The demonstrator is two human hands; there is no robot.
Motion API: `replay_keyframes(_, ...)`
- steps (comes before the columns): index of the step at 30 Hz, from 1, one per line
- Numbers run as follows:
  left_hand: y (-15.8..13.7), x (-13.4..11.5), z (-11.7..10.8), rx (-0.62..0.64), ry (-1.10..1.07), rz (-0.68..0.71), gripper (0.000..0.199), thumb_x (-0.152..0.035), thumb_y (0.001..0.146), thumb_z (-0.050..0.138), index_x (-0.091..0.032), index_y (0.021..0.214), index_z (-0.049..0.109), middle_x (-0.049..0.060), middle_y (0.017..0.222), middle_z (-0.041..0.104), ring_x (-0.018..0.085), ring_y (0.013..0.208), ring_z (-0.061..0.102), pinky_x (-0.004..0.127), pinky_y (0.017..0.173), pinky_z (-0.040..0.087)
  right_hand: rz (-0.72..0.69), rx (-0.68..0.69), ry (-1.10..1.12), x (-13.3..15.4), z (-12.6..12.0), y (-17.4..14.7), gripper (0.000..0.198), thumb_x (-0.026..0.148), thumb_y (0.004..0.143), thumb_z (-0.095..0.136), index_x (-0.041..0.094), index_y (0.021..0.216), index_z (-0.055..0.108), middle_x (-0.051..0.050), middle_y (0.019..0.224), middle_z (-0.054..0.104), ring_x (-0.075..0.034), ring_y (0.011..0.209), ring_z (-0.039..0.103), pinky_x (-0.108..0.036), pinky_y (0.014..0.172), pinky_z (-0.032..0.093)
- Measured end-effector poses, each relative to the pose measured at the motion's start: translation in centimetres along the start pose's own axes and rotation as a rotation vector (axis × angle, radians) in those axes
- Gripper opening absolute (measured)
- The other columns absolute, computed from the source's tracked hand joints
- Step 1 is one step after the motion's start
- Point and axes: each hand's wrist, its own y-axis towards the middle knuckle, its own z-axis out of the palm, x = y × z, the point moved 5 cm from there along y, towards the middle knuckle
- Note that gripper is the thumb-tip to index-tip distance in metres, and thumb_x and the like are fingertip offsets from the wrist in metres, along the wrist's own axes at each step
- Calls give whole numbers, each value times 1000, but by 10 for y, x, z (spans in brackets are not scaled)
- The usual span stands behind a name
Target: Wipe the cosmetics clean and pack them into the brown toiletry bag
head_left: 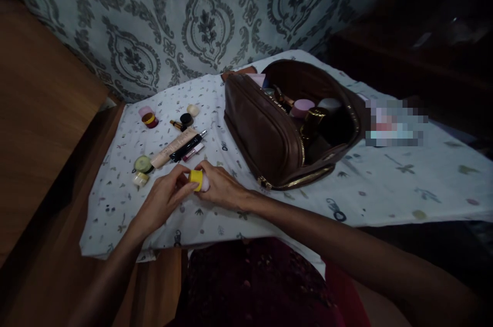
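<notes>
Close to the front of the cloth, a small jar with a yellow band and a pale end point(196, 179) is held between both hands. My left hand point(166, 194) has its fingers closed on the yellow side. Around the pale end, my right hand point(223, 187) is closed. Just beyond the hands lie a beige tube point(174, 147), a black tube with a silver tip point(186, 147) and a small pink lip gloss point(193, 152). A green-lidded jar point(143, 164) and a small cream-coloured jar point(140, 179) are left of my left hand.
An open brown cosmetic bag point(265, 127) stands to the right with several containers inside. Toward the back left are a red jar with a yellow band point(150, 120), a black round pot point(186, 119) and a cream piece point(193, 110). A patterned wall point(208, 24) rises behind the cloth-covered table point(269, 214).
</notes>
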Motion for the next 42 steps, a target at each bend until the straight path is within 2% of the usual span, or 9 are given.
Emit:
replay_keyframes(4, 1, -3, -1, 5, -67, 97, 58, -44, 87, 64, -27, 139, 45, 10, 131, 58, 24, 106, 59, 27, 69, 49, -20, -15, 68, 0, -2, 0, 66, 24, 72, 73, 17, 132, 44, -8, 100, 68, -24, 87, 64, -31, 69, 44)
replay_keyframes(9, 2, 2, 2, -35, 53, -20, 42, -49, 91, 57, -21, 123, 55, 2, 89, 66, 17, 73, 59, 27, 63, 45, -5, 4, 34, -3, 1, 1, 78, 27, 74, 71, 15, 142, 35, -10, 101, 69, -25, 87, 65, -33, 70, 46)
replay_keyframes(14, 1, -7, 0, 37, -56, 112, 54, -45, 89, 62, -27, 138, 46, 9, 130, 57, 23, 109, 58, 28, 75, 50, -20, -17, 132, -3, 0, 3, 79, 27, 68, 77, 15, 138, 42, -13, 113, 67, -27, 99, 64, -33, 76, 48)
replay_keyframes(16, 2, -4, -1, 21, -28, 41, 61, -46, 88, 63, -25, 141, 42, 9, 117, 63, 22, 97, 61, 28, 70, 49, -16, -11, 131, -2, 0, 3, 83, 28, 69, 77, 14, 142, 39, -12, 111, 68, -27, 97, 65, -33, 75, 48)
replay_keyframes(19, 3, 0, -2, 0, 17, -14, 45, -46, 91, 57, -20, 128, 56, 4, 91, 66, 19, 79, 60, 29, 67, 48, 17, 11, 107, -3, 1, 2, 86, 26, 70, 74, 13, 145, 34, -12, 107, 69, -26, 93, 65, -35, 77, 48)
replay_keyframes(24, 3, -3, -1, 88, -119, 133, 52, -42, 88, 64, -26, 136, 51, 10, 130, 57, 26, 115, 55, 28, 78, 51, -39, -1, 213, 0, 0, 2, 82, 24, 66, 77, 14, 140, 41, -14, 119, 65, -27, 103, 64, -35, 82, 49)
replay_keyframes(29, 6, 6, 1, 55, -51, 27, 47, -44, 91, 59, -20, 131, 54, 4, 96, 66, 19, 83, 61, 29, 73, 49, 27, -17, 81, -4, 1, 2, 84, 24, 71, 73, 17, 146, 35, -11, 103, 70, -28, 92, 65, -36, 76, 48)
replay_keyframes(35, 7, 2, -2, 31, -10, 129, 44, -42, 91, 57, -23, 131, 54, 9, 122, 64, 23, 106, 60, 31, 82, 50, -33, -4, 299, -1, 0, 4, 68, 22, 67, 74, 18, 130, 49, -9, 114, 67, -24, 98, 64, -34, 82, 50)
replay_keyframes(42, 9, -14, 16, -208, 300, 55, 35, -46, 93, 40, -18, 103, 59, 4, 81, 68, 24, 75, 65, 33, 68, 47, 2, 17, 95, 7, -1, -5, 75, 18, 70, 69, 17, 140, 40, -8, 99, 69, -24, 87, 65, -33, 72, 49)
